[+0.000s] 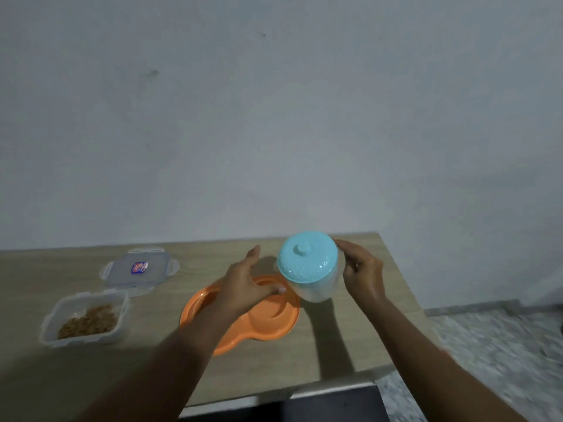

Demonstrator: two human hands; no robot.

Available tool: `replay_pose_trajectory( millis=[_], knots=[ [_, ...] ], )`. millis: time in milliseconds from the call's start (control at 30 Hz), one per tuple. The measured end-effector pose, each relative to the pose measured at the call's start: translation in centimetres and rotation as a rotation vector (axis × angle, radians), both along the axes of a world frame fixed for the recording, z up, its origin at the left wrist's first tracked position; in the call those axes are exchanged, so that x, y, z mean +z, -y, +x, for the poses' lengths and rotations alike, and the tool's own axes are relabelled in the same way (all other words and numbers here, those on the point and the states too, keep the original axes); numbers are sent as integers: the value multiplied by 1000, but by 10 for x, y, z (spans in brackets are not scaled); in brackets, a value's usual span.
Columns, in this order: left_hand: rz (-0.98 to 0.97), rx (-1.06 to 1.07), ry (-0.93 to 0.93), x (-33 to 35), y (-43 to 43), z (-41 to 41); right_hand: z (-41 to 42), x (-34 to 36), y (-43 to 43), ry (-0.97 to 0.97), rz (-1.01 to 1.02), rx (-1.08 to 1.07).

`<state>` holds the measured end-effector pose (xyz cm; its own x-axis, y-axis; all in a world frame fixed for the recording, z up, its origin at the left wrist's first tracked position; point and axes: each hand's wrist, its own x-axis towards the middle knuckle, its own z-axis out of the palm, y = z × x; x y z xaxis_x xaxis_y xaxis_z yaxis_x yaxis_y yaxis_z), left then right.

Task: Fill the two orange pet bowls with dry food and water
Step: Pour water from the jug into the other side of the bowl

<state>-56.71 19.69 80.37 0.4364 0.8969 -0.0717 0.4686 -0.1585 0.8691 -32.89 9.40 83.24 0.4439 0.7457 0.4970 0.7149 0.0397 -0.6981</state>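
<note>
An orange double pet bowl [265, 325] lies on the wooden table [335, 345], mid-table. Its far parts are hidden by my left arm. A clear jug with a turquoise lid [309, 263] is tilted toward me, above the bowl's right end. My right hand [361, 272] grips the jug's right side. My left hand [246, 281] hovers open just left of the jug, over the orange bowl, not touching the jug. A clear plastic box with brown dry food [85, 319] stands open at the left.
The food box's clear lid with a blue label [138, 268] lies flat behind the box. A grey wall rises right behind the table. The table's right edge is close to the jug, with speckled floor [493, 354] beyond it.
</note>
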Motion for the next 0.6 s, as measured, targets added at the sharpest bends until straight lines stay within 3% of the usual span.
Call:
replay_pose_trajectory(
  millis=[133, 267, 600],
  knots=[
    [-142, -43, 283, 11, -10, 24, 9, 11, -2, -130, 34, -54],
    [-203, -131, 425, 22, -8, 58, 20, 15, -7, -228, 49, -102],
    [-236, -149, 393, 6, -31, 118, 68, -15, -10, -192, 4, 71]
  ],
)
